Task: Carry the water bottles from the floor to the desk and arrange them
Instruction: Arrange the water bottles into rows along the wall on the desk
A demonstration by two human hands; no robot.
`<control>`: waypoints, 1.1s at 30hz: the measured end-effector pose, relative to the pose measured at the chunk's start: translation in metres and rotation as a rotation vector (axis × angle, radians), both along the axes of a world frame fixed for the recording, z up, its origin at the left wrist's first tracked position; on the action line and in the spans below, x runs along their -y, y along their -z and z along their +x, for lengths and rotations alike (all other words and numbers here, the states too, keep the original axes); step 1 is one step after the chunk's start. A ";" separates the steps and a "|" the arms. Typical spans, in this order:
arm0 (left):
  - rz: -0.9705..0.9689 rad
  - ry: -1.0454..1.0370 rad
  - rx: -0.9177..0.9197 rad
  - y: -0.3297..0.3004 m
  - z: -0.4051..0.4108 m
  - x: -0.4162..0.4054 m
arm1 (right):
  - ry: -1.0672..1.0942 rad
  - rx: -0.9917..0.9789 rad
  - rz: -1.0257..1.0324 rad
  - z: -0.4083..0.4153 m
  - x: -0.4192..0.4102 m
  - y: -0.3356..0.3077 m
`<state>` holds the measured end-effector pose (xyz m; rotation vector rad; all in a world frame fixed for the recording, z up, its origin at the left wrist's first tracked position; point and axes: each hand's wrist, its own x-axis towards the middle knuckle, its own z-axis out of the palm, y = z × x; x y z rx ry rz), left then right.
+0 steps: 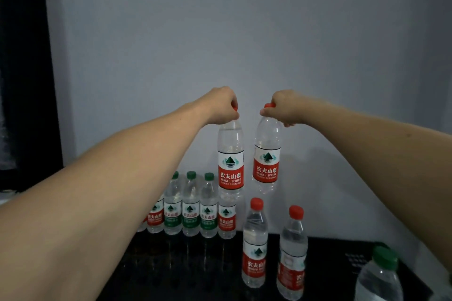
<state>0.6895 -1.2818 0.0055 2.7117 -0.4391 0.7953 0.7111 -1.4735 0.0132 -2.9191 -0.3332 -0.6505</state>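
My left hand (221,105) grips the red cap and neck of a red-label water bottle (231,161), which hangs in the air above the desk. My right hand (285,108) holds a second red-label bottle (266,156) by its neck, slightly tilted, beside the first. Below them, on the dark desk (186,266), a row of bottles stands against the wall: three green-cap bottles (191,207) with red-label ones (227,220) at either end. Two red-cap bottles (255,242) (293,254) stand nearer to me, apart from the row.
A green-cap bottle (381,276) stands at the desk's near right corner. A pale wall (244,31) rises right behind the row. A dark tall surface (22,80) borders the left side. My left forearm hides the row's left end.
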 end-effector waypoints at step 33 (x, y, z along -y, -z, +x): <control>0.217 0.046 -0.187 0.191 0.167 0.061 | -0.008 -0.197 -0.003 0.151 0.055 0.190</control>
